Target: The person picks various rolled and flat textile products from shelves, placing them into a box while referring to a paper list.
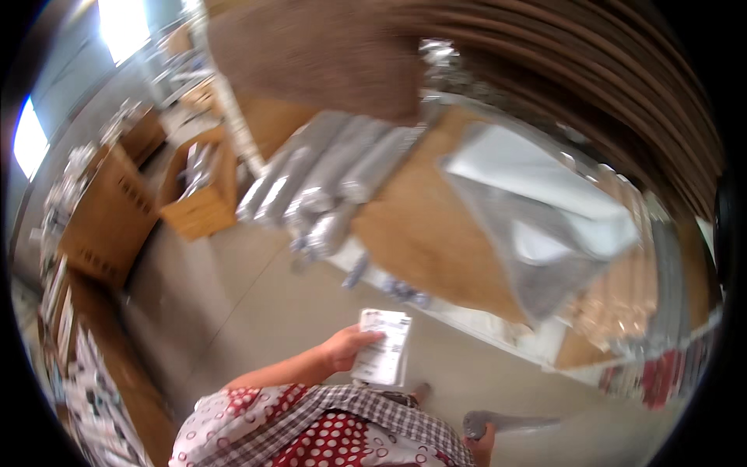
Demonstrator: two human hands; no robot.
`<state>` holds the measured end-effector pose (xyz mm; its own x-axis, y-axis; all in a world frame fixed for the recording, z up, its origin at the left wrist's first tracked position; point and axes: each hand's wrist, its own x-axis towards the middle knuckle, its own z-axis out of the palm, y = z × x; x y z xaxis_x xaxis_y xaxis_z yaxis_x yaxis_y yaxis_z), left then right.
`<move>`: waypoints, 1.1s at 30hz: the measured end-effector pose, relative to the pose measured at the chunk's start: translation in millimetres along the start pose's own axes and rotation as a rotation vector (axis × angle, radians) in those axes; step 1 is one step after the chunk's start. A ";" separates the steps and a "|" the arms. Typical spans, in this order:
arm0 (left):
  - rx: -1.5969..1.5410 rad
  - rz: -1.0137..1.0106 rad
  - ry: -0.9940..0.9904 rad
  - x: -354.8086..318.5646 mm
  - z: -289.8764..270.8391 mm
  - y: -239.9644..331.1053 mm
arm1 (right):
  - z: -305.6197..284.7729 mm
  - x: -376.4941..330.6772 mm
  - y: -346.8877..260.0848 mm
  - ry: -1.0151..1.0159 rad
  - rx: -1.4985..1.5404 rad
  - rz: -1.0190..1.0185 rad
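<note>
In front of my body, my left hand pinches a small stack of white printed slips, with the thumb lying on top. Low on the right, my right hand is closed round one end of a grey roll that looks wrapped in clear plastic. Motion blurs the roll, and its far end points right over the floor. Ahead is a worktable covered in brown cardboard. Several plastic-wrapped grey rolls lie side by side on its left part. A loose clear plastic sheet or bag is spread farther right.
Folded brown cloth is piled across the table's far side. Peach-coloured wrapped rolls lie at the right end. An open carton with wrapped items stands on the floor left of the table. Larger cartons line the left side.
</note>
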<state>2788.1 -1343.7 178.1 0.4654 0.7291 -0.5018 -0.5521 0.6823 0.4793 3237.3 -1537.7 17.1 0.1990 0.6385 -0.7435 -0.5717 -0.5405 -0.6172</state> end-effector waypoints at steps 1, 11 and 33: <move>-0.005 -0.004 -0.001 -14.7 -22.7 9.6 | -23.2 38.9 32.4 -0.320 0.142 0.061; -0.378 0.413 0.412 -262.4 -291.2 45.5 | 564.7 31.6 233.3 -0.677 -0.539 0.915; -0.301 0.702 0.540 -296.4 -296.7 98.8 | 698.9 -144.8 235.8 -1.286 -1.096 -0.573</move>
<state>2390.4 -1508.4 160.5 -0.3857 0.7934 -0.4709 -0.7760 -0.0030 0.6307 2517.4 -1374.6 159.1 -0.8292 0.5536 -0.0770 0.1848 0.1416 -0.9725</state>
